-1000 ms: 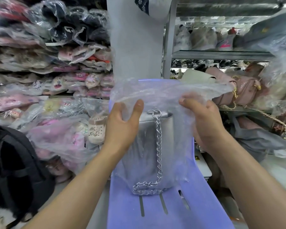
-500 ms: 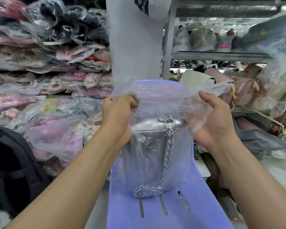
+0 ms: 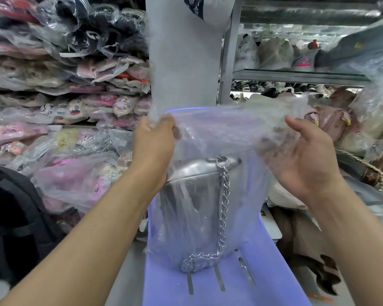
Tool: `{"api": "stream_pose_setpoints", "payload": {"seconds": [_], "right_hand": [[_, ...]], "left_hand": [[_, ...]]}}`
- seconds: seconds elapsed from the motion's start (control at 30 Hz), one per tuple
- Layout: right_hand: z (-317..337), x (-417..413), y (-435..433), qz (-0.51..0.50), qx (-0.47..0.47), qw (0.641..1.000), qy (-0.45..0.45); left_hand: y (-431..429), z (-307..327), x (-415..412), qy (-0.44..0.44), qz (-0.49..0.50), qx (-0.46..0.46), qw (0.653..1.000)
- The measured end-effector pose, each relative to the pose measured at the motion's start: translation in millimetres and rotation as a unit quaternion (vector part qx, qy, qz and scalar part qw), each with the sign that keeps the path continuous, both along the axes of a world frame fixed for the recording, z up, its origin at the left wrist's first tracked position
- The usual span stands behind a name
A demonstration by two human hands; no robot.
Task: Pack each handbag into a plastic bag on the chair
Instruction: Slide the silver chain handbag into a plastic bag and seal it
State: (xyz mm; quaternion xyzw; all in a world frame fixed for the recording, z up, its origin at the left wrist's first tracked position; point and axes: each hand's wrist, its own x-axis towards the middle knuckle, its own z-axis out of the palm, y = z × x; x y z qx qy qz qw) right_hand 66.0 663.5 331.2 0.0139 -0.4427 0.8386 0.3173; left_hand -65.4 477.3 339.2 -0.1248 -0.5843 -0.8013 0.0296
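A silver handbag (image 3: 192, 195) with a metal chain strap (image 3: 223, 208) stands upright inside a clear plastic bag (image 3: 219, 133) on the seat of a purple plastic chair (image 3: 259, 274). My left hand (image 3: 153, 144) grips the gathered left top corner of the plastic bag in a fist, above the handbag's left side. My right hand (image 3: 305, 160) is at the bag's right top edge, palm turned toward me, with the film lying over its loosely bent fingers. The bag's mouth stretches between both hands.
Stacks of bagged shoes and slippers (image 3: 64, 107) fill the left. A black backpack (image 3: 13, 217) sits at the lower left. A metal shelf (image 3: 296, 74) with shoes and pink handbags (image 3: 332, 122) stands at the right. A grey pillar (image 3: 186, 51) rises behind the chair.
My left hand went from flat on the bag's front to a fist on its top left corner. My right hand moved right and opened up, and the bag's mouth rose and spread wider.
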Motion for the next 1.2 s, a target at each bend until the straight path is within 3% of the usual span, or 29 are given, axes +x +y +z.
{"api": "stream_pose_setpoints", "payload": {"seconds": [0.1,0.23,0.33,0.37,0.43,0.5,0.53,0.67,0.8,0.9,1.1,1.2], "right_hand": [[5,-3,2,-0.039,0.021,0.999,-0.013],[3,-6,-3,-0.035,0.018,0.999,-0.020],[4,-9,-12,-0.051,0.042,0.997,-0.044],[2,-11,-12,-0.061,0.049,0.996,-0.050],[-4,-12,-14,-0.072,0.058,0.993,-0.074],[-9,-14,-16,-0.100,0.081,0.986,-0.106],[-9,-15,-18,-0.114,0.090,0.983,-0.110],[-4,-19,-29,-0.074,0.045,0.995,-0.055],[3,-15,-53,0.054,-0.004,0.998,0.036],[3,-15,-61,0.048,-0.002,0.998,0.039],[1,-20,-54,-0.020,0.027,0.999,-0.005],[3,-27,-60,-0.122,0.093,0.984,-0.088]], "left_hand": [[6,10,10,0.084,0.018,0.047,0.995],[18,15,18,0.014,-0.093,0.161,0.982],[25,6,14,0.004,-0.107,0.200,0.974],[26,0,13,0.018,-0.095,0.186,0.978],[21,-11,10,0.119,0.001,0.026,0.992],[15,-18,10,0.204,0.102,-0.188,0.955],[13,-21,9,0.206,0.125,-0.243,0.940],[11,-32,9,0.131,0.076,-0.264,0.953],[8,-38,13,0.198,0.089,-0.333,0.918],[6,-39,12,0.224,0.073,-0.366,0.900],[4,-26,21,0.207,0.022,-0.299,0.931],[6,-11,29,0.136,-0.086,-0.097,0.982]]}}
